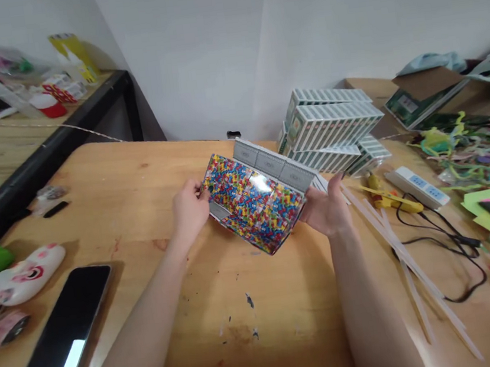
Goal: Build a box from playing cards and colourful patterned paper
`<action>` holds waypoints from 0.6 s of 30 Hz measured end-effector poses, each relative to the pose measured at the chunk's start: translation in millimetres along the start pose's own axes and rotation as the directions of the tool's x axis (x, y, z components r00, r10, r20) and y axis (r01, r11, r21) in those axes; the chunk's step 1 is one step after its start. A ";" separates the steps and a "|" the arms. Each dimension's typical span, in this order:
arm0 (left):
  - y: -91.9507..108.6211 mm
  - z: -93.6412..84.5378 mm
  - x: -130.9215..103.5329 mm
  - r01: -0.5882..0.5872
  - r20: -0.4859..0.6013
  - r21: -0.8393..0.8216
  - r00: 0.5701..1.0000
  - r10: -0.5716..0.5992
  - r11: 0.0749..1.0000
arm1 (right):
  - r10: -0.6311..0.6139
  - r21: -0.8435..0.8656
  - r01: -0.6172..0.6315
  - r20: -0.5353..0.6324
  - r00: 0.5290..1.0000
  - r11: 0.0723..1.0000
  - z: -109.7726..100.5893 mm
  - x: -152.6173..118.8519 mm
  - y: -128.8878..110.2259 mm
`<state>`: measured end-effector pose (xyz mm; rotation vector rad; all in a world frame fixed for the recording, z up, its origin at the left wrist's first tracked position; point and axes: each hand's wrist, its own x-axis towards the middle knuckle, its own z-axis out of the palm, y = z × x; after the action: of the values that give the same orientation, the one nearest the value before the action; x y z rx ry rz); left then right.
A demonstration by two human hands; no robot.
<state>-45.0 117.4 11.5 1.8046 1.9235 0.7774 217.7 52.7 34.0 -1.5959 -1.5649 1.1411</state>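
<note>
A folded card piece (254, 203) with a glossy multicoloured brick pattern and grey panels is held tilted above the middle of the wooden table (246, 338). My left hand (192, 208) pinches its left edge between thumb and fingers. At the right end, my right hand (328, 206) supports the piece, its thumb raised and apart, its fingers partly hidden behind the card. Light glares off the patterned face.
Stacked boxes (332, 128) stand at the back right. Nearby lie a yellow glue gun (392, 198), a white power strip (419, 186), clear sticks (408, 258) and black cable (452, 235). A black phone (66, 330) lies left; a side shelf (96, 103) borders the table.
</note>
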 end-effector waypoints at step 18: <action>6.0 9.8 -9.2 0.519 0.584 -0.745 0.811 0.032 0.420 | -0.041 0.603 0.044 -0.020 0.999 0.796 28.8 7.6 25.6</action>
<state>-33.4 109.7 6.9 0.8495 0.9997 0.8308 202.9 53.6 -2.3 -1.1180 -1.0572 1.4268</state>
